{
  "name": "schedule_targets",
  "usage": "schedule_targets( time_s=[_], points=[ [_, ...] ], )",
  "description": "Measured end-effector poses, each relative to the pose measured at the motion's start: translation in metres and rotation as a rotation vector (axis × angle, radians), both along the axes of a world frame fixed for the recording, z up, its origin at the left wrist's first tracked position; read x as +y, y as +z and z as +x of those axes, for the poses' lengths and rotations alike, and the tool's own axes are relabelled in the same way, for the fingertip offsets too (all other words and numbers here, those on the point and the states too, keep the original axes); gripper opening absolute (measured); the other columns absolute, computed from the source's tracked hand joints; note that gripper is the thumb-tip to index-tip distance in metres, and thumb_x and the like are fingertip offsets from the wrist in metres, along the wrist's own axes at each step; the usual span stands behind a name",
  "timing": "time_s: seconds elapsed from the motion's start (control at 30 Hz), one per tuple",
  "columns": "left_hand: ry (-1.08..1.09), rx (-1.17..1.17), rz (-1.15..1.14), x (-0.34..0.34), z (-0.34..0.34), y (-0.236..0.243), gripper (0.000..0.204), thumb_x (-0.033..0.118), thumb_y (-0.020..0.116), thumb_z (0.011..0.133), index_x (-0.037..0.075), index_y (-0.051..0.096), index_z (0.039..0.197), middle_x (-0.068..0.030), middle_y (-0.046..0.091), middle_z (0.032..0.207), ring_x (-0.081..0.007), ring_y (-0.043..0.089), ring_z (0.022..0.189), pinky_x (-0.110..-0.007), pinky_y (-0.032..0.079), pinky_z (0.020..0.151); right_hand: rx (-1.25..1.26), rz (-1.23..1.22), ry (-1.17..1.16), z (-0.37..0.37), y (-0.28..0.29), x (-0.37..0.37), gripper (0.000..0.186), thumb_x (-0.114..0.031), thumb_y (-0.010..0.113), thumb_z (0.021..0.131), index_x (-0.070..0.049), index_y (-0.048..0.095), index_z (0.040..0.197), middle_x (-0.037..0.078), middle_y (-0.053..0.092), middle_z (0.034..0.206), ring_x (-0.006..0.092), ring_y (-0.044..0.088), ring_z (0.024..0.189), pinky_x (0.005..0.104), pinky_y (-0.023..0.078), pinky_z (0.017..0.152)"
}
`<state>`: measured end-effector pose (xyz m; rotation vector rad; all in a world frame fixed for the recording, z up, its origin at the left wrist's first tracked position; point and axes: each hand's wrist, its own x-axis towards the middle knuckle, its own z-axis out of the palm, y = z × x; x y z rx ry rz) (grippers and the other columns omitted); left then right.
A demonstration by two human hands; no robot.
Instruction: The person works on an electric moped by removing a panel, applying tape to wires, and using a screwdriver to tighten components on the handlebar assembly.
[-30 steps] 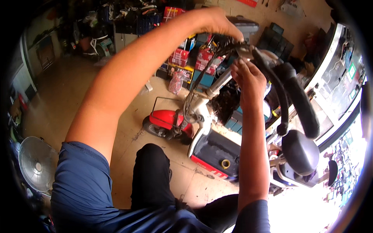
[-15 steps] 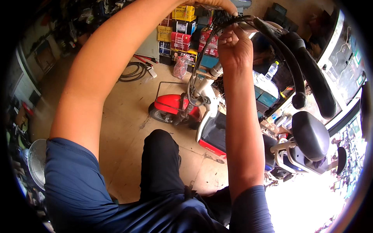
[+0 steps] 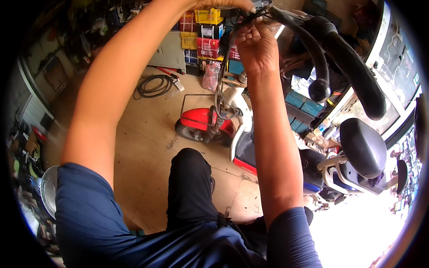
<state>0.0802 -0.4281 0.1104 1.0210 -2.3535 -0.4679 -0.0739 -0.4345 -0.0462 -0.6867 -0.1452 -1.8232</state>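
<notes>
At the upper edge, black cables [image 3: 243, 23] run from a scooter's handlebar and hang down its front. My right hand [image 3: 260, 48] is closed on the cables, its fingers curled in a pinch and partly hidden behind them. From the left, my left hand [image 3: 228, 3] reaches over the same bundle, partly cut off by the upper edge; its fingertip presses at the cables, and the other fingers barely show. Right of the hands are a black handlebar grip [image 3: 353, 69] and a ball-ended brake lever [image 3: 318, 58]. The scooter has a white stem [image 3: 236, 99] and a red front fender [image 3: 196, 117].
A black saddle [image 3: 363, 147] stands at the right. Stacked boxes [image 3: 208, 47] and a pink plastic bag [image 3: 211, 76] are at the back. A coiled black cable [image 3: 154, 87] lies on the tiled floor [image 3: 143, 147]. At the far left stands a round fan [image 3: 50, 190].
Both hands and the handlebar have shifted left and slightly up in the view. The brake lever and grip have moved with them. My hands stay at the cables.
</notes>
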Motion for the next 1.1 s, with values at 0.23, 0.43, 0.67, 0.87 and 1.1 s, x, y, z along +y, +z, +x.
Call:
schedule_targets(
  time_s=[0.23, 0.43, 0.67, 0.87, 1.1],
  points=[
    [-0.122, 0.380, 0.054, -0.008, -0.006, -0.041, 0.047, 0.034, 0.089, 0.079, -0.002, 0.077, 0.107, -0.0062, 0.073, 0.091, -0.0140, 0.065, 0.075, -0.029, 0.051, 0.067, 0.054, 0.057, 0.008, -0.010, 0.003, 0.011, 0.014, 0.001, 0.063, 0.100, -0.006, 0.062, 0.112, 0.003, 0.066, 0.099, 0.0157, 0.063, 0.087, 0.0301, 0.055, 0.076],
    [0.042, 0.005, -0.025, -0.006, -0.017, 0.003, 0.053, 0.032, 0.091, 0.074, -0.006, 0.075, 0.108, -0.0105, 0.075, 0.095, -0.0170, 0.068, 0.082, -0.033, 0.054, 0.073, 0.052, 0.160, 0.107, 0.003, 0.005, 0.024, 0.013, -0.002, 0.065, 0.099, -0.005, 0.062, 0.112, 0.002, 0.060, 0.093, 0.0134, 0.056, 0.078, 0.0276, 0.051, 0.072],
    [-0.113, 0.248, -0.030, -0.023, -0.010, -0.046, 0.058, 0.042, 0.087, 0.080, -0.001, 0.074, 0.117, -0.0101, 0.076, 0.102, -0.0162, 0.069, 0.091, -0.031, 0.054, 0.083, 0.054, 0.266, 0.018, -0.007, 0.003, 0.028, 0.018, 0.001, 0.063, 0.099, 0.002, 0.057, 0.116, 0.008, 0.063, 0.098, 0.0143, 0.056, 0.079, 0.0274, 0.054, 0.071],
    [-0.160, 0.539, -0.008, -0.022, -0.023, -0.073, 0.048, 0.039, 0.083, 0.084, 0.000, 0.076, 0.112, -0.0032, 0.074, 0.099, -0.0086, 0.067, 0.089, -0.026, 0.052, 0.079, 0.202, 0.284, -0.153, -0.025, 0.016, 0.024, 0.018, 0.005, 0.057, 0.100, 0.006, 0.056, 0.118, 0.017, 0.067, 0.112, 0.0264, 0.071, 0.103, 0.0357, 0.065, 0.088],
    [-0.130, 0.539, -0.206, -0.031, -0.035, -0.062, 0.067, 0.046, 0.088, 0.076, -0.007, 0.073, 0.115, -0.0083, 0.075, 0.104, -0.0120, 0.069, 0.095, -0.028, 0.054, 0.083, 0.411, 0.171, -0.398, -0.031, 0.021, 0.068, 0.024, 0.007, 0.060, 0.096, 0.008, 0.061, 0.120, 0.016, 0.068, 0.113, 0.0272, 0.071, 0.102, 0.0342, 0.062, 0.094]
  ],
)
